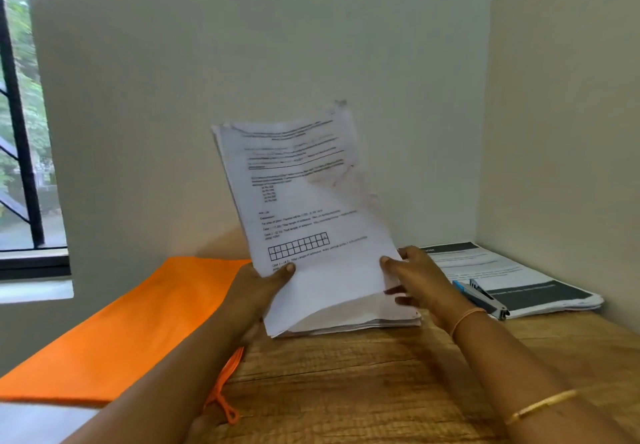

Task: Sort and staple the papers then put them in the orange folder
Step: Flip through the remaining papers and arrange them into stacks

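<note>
A person is holding a stack of papers (311,235) upright near the middle of a wooden table (381,391), with both hands gripping its lower corners. The left hand (263,291) is pinching the lower left corner, with the thumb pressing on the printed front and the fingers hidden behind. The right hand (415,277) is gripping the lower right edge, with the thumb on the front and the fingers curling around the side. The stack's bottom edge is resting on the table, where the sheets are fanning slightly. Its top is leaning a little to the left, and the top right corner is curling and blurred. The front sheet is showing printed text and a small grid, too blurred to read. The orange folder (121,322) is lying flat on the left of the table, just beside the left hand, with an orange cord (221,386) trailing from it toward the near edge. In the far right corner a second stack (502,263) of printed sheets is lying flat. A blue and silver stapler (483,298) is lying on top of it, near the right hand but apart from it. The right arm is wearing a gold bangle (540,405). A window (20,131) at the far left is showing greenery.
</note>
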`<action>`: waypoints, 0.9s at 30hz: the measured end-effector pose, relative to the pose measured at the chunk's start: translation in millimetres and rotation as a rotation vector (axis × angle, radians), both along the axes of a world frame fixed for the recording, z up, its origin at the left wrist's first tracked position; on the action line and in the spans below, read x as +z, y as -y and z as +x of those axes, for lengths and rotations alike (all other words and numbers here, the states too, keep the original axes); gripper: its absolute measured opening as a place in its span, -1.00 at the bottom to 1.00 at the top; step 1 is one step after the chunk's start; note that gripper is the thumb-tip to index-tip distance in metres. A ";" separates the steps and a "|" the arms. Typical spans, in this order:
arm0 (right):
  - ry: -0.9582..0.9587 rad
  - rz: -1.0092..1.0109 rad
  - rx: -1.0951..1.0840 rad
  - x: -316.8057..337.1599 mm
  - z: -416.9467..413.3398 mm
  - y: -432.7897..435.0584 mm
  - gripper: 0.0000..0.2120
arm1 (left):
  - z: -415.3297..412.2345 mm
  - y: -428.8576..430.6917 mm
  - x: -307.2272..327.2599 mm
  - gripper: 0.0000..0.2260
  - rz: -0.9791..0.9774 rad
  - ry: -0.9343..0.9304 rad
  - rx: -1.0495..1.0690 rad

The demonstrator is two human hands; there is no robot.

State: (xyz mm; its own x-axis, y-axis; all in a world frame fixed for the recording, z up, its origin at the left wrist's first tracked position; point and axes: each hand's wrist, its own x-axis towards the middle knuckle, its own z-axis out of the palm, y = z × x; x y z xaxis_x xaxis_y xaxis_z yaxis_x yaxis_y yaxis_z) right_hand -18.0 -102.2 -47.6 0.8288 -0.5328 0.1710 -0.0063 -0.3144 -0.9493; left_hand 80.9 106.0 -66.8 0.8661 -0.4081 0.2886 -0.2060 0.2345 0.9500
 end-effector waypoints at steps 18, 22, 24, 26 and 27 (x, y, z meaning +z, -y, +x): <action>0.199 0.338 0.076 -1.4 5.5 -12.4 -0.88 | 3.6 4.2 12.9 -0.82 -0.345 -0.225 0.037; 0.218 0.220 -0.051 -3.3 4.0 3.1 -0.83 | 17.3 -10.3 9.7 -0.75 -0.376 -0.184 0.147; 0.236 0.200 -0.061 -3.5 3.0 5.3 -0.81 | 19.6 -12.2 8.7 -0.72 -0.393 -0.182 0.163; 0.262 0.198 -0.070 -3.6 2.8 8.9 -0.80 | 21.9 -14.4 10.5 -0.68 -0.415 -0.178 0.177; 0.278 0.201 -0.077 -3.6 2.5 10.7 -0.80 | 23.5 -16.1 11.6 -0.67 -0.418 -0.170 0.191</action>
State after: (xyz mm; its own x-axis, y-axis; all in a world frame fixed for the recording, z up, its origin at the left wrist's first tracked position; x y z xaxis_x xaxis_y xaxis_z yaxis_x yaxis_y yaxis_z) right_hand -15.5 -112.8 -51.2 0.7214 -0.6379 0.2697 0.2446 -0.1297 -0.9609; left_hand 104.4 122.0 -55.2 0.9632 -0.1167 0.2420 -0.1329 0.5760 0.8066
